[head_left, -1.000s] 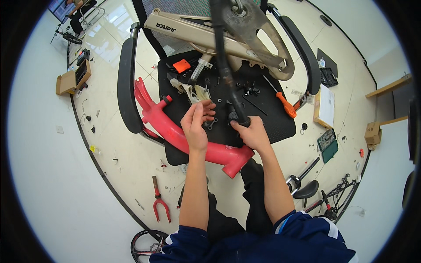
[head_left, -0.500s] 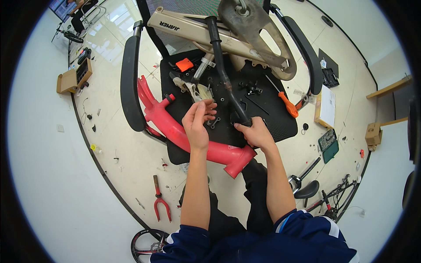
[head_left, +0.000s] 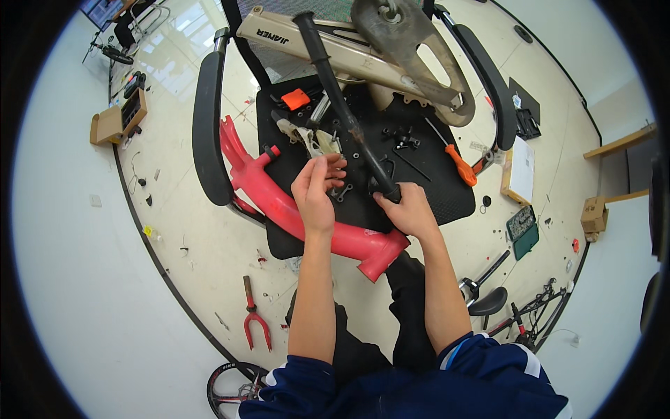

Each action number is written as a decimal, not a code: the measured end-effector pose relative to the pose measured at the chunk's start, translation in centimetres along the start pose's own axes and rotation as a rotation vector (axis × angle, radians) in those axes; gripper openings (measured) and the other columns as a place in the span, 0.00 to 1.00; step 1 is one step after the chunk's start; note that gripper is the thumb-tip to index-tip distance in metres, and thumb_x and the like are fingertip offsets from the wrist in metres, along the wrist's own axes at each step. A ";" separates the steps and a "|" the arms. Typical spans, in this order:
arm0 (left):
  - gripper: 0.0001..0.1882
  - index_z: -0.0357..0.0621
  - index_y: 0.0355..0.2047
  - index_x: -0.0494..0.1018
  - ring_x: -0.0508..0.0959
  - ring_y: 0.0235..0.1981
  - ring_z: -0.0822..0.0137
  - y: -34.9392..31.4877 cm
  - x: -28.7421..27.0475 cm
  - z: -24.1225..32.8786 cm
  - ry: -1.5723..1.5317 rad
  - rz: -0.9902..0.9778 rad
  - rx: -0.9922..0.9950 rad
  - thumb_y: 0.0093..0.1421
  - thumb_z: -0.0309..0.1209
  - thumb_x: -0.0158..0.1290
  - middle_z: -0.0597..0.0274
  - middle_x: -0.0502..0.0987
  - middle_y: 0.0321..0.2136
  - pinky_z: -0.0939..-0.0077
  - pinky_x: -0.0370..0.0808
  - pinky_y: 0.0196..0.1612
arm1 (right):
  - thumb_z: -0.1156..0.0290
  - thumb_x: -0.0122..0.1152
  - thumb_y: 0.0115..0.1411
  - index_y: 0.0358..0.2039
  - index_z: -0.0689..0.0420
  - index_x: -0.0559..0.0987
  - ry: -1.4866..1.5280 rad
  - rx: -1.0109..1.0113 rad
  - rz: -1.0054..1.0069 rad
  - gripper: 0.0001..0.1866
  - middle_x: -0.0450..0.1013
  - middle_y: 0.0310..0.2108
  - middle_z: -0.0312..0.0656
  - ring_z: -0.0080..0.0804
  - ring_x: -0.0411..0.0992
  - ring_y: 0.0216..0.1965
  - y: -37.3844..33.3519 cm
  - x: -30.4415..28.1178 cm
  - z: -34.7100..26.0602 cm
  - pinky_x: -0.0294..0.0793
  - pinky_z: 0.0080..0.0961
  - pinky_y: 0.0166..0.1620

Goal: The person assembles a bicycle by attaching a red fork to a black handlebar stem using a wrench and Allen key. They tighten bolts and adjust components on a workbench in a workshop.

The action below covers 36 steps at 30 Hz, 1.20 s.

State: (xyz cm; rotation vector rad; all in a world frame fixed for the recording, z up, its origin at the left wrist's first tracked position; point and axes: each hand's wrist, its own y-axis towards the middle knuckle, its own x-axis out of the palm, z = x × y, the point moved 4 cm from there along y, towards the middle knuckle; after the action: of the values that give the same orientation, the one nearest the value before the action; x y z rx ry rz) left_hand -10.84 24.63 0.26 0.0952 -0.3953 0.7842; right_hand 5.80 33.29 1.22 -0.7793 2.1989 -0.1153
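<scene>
My right hand [head_left: 408, 209] is wrapped round the lower end of a black bent handlebar [head_left: 349, 122], whose gripped upper end leans up and to the left. Half-curled and apart, the fingers of my left hand [head_left: 315, 199] hold nothing that I can see; they are beside a crumpled pale plastic wrapper [head_left: 324, 143]. Under my wrists, a red bicycle frame part [head_left: 283, 206] lies across the front left of the black chair seat [head_left: 447, 202]. Behind the handlebar rests a champagne-coloured bicycle frame [head_left: 314, 45] with a grey metal piece [head_left: 436, 49].
On the seat are an orange-handled screwdriver [head_left: 460, 166], an orange piece [head_left: 296, 99], and small black parts [head_left: 405, 140]. Chair armrests [head_left: 211, 129] flank the work. Around on the floor lie a red fork [head_left: 256, 321], a saddle [head_left: 488, 302], an opened cardboard box [head_left: 108, 126] and scattered bits.
The upper end of the handlebar has swung left, with my right hand still on its lower end. My left hand has barely moved.
</scene>
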 end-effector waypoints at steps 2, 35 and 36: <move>0.24 0.31 0.43 0.75 0.79 0.33 0.67 0.1 0.0 -0.1 -0.020 0.037 -0.023 0.71 0.43 0.42 0.52 0.81 0.36 0.75 0.74 0.37 | 0.62 0.64 0.55 0.35 0.66 0.79 -0.063 -0.113 0.123 0.18 0.78 0.30 0.54 0.53 0.78 0.33 -0.6 0.1 -1.1 0.76 0.41 0.37; 0.17 0.36 0.38 0.76 0.78 0.30 0.72 -0.1 -0.8 -0.7 -0.020 0.145 -0.173 0.69 0.39 0.46 0.58 0.81 0.32 0.81 0.73 0.33 | 0.67 0.66 0.50 0.44 0.59 0.77 0.205 -0.252 0.309 0.20 0.78 0.26 0.48 0.45 0.78 0.28 -1.3 1.4 -2.8 0.76 0.34 0.35; 0.17 0.36 0.38 0.76 0.78 0.31 0.71 -0.1 -0.9 -0.8 -0.022 0.160 -0.166 0.69 0.39 0.47 0.57 0.81 0.33 0.80 0.74 0.34 | 0.68 0.67 0.50 0.43 0.59 0.77 0.223 -0.271 0.312 0.19 0.77 0.25 0.46 0.40 0.77 0.25 -1.5 1.4 -3.1 0.75 0.31 0.33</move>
State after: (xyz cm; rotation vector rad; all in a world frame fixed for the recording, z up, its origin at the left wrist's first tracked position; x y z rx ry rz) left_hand -11.13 24.17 -0.79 -0.0843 -0.4915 0.9048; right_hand 3.67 30.85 2.90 -0.5778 2.5549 0.2683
